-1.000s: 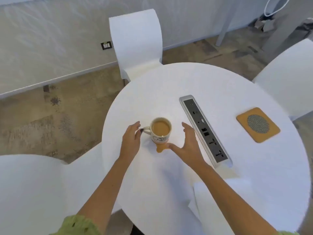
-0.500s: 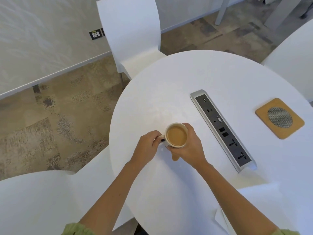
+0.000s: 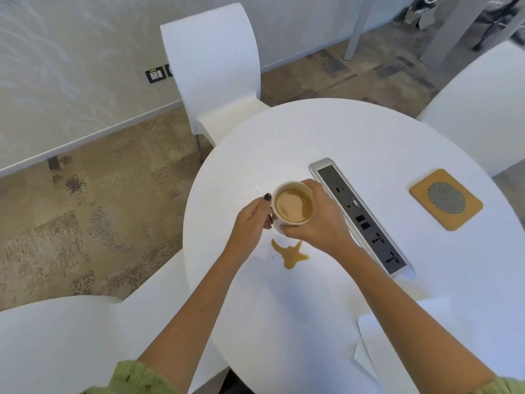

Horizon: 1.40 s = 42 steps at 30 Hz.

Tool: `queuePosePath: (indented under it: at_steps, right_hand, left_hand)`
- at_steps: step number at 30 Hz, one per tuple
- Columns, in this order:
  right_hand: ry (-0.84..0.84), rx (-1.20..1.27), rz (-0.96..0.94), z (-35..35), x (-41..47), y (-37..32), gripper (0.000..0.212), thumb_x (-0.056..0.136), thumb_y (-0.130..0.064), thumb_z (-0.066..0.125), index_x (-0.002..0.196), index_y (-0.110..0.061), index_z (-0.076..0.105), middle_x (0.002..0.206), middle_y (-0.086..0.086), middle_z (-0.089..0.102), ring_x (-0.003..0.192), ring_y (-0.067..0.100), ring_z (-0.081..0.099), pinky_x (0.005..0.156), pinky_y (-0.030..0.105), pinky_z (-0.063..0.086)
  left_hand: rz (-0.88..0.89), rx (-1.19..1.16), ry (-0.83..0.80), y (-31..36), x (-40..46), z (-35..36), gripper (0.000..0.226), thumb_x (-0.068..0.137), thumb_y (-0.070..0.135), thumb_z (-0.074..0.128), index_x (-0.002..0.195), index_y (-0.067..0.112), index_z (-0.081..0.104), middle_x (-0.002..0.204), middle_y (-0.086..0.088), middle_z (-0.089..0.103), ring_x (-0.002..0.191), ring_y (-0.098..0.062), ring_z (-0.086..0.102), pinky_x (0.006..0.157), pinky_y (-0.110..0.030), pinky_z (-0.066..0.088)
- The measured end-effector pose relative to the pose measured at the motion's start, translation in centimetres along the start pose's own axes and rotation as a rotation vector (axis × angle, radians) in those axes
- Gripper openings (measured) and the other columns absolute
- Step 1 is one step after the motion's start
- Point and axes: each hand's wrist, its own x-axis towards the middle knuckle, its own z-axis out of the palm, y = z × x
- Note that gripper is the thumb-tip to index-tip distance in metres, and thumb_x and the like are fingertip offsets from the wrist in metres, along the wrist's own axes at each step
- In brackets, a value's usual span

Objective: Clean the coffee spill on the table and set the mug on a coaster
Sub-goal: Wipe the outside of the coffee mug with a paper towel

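Observation:
A white mug (image 3: 294, 207) full of milky coffee is held above the round white table (image 3: 355, 132). My left hand (image 3: 251, 223) grips its handle and my right hand (image 3: 319, 223) wraps its right side. Just below the mug a brown coffee spill (image 3: 291, 254) lies bare on the tabletop, with two tiny drops to its left. A square cork coaster (image 3: 446, 199) with a grey mesh circle sits at the table's right side, well apart from the mug.
A silver power strip (image 3: 360, 217) runs diagonally between mug and coaster. White paper napkins (image 3: 377, 336) lie at the table's near right edge. White chairs stand at the far left (image 3: 210, 72), the right (image 3: 477, 109) and the near left (image 3: 62, 345).
Both hands closed on the mug, then raised it off the table and slightly away from me. The spill that lay under and in front of it is now uncovered.

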Motion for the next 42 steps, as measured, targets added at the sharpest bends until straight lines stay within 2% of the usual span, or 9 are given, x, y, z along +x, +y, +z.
queuePosePath:
  at_steps: [4, 11, 15, 20, 25, 29, 33, 39, 42]
  right_hand:
    - [-0.07, 0.017, -0.024, -1.4, -0.2, -1.4, 0.07, 0.055, -0.035, 0.083, 0.113, -0.034, 0.045, 0.105, -0.019, 0.057, 0.095, 0.002, 0.057, 0.076, 0.028, 0.052]
    - [-0.189, 0.076, 0.017, -1.9, -0.7, -0.7, 0.073, 0.057, -0.03, 0.084, 0.118, -0.031, 0.045, 0.111, -0.016, 0.057, 0.102, 0.003, 0.056, 0.081, 0.026, 0.048]
    - [-0.234, 0.033, 0.075, -3.1, -2.0, 1.9, 0.091, 0.067, -0.02, 0.082, 0.141, -0.026, 0.03, 0.142, -0.007, 0.042, 0.128, 0.01, 0.04, 0.105, 0.033, 0.036]
    - [0.049, -0.022, 0.285, -7.8, -7.9, 7.7, 0.059, 0.079, -0.022, 0.074, 0.132, -0.015, 0.049, 0.133, 0.0, 0.051, 0.12, 0.015, 0.048, 0.097, 0.023, 0.036]
    - [0.309, -0.158, 0.639, -13.4, -17.0, 15.8, 0.032, 0.078, -0.015, 0.073, 0.107, -0.007, 0.062, 0.108, 0.013, 0.066, 0.097, 0.026, 0.062, 0.085, 0.03, 0.042]
    - [0.188, -0.304, 0.844, -14.5, -22.5, 20.6, 0.056, 0.074, -0.031, 0.078, 0.118, -0.005, 0.055, 0.115, 0.017, 0.062, 0.106, 0.032, 0.059, 0.09, 0.038, 0.044]
    - [0.012, -0.411, 0.88, -13.0, -23.9, 22.3, 0.086, 0.066, -0.044, 0.081, 0.132, -0.008, 0.041, 0.128, 0.017, 0.047, 0.113, 0.034, 0.051, 0.093, 0.042, 0.045]
    - [0.021, -0.543, 0.936, -12.3, -23.3, 22.5, 0.095, 0.058, -0.058, 0.08, 0.129, -0.013, 0.035, 0.123, 0.013, 0.039, 0.112, 0.035, 0.041, 0.082, 0.042, 0.042]
    - [0.11, -0.544, 0.825, -13.0, -22.3, 22.4, 0.087, 0.064, -0.052, 0.079, 0.132, -0.016, 0.039, 0.127, 0.013, 0.042, 0.114, 0.036, 0.041, 0.084, 0.043, 0.042]
  left_hand:
    - [-0.011, -0.095, 0.079, 1.0, -0.5, 0.9, 0.045, 0.1, 0.036, 0.042, 0.067, 0.007, 0.045, 0.059, -0.001, 0.043, 0.058, -0.013, 0.036, 0.059, -0.026, 0.033]
    - [-0.079, -0.193, 0.131, 0.7, -1.0, 1.3, 0.037, 0.098, 0.03, 0.049, 0.068, 0.009, 0.047, 0.057, 0.001, 0.039, 0.054, -0.01, 0.035, 0.059, -0.026, 0.031]
    - [-0.126, -0.245, 0.171, 0.6, -1.1, 1.6, 0.04, 0.098, 0.026, 0.051, 0.059, 0.015, 0.047, 0.049, 0.007, 0.044, 0.05, -0.007, 0.039, 0.06, -0.022, 0.034]
    - [-0.174, -0.321, 0.181, 0.5, -1.3, 1.9, 0.046, 0.096, 0.022, 0.053, 0.05, 0.021, 0.053, 0.047, 0.007, 0.047, 0.047, -0.006, 0.041, 0.063, -0.024, 0.034]
    - [-0.176, -0.306, 0.211, 0.6, -1.9, 2.3, 0.035, 0.093, 0.02, 0.053, 0.059, 0.017, 0.05, 0.044, 0.006, 0.045, 0.044, -0.005, 0.04, 0.058, -0.023, 0.028]
    - [-0.187, -0.344, 0.247, 0.5, -2.7, 2.2, 0.031, 0.093, 0.024, 0.055, 0.063, 0.018, 0.052, 0.044, 0.006, 0.048, 0.045, -0.004, 0.042, 0.055, -0.021, 0.028]
    - [-0.201, -0.396, 0.281, 0.8, -3.4, 2.4, 0.026, 0.092, 0.025, 0.057, 0.067, 0.019, 0.053, 0.046, 0.007, 0.049, 0.046, -0.004, 0.042, 0.056, -0.019, 0.031]
    - [-0.182, -0.404, 0.312, 1.6, -4.3, 2.7, 0.025, 0.092, 0.026, 0.056, 0.069, 0.018, 0.054, 0.045, 0.006, 0.047, 0.044, -0.004, 0.042, 0.056, -0.019, 0.032]
    - [-0.178, -0.388, 0.321, 2.1, -4.6, 3.0, 0.025, 0.093, 0.027, 0.055, 0.069, 0.017, 0.054, 0.044, 0.005, 0.046, 0.045, -0.005, 0.042, 0.058, -0.02, 0.032]
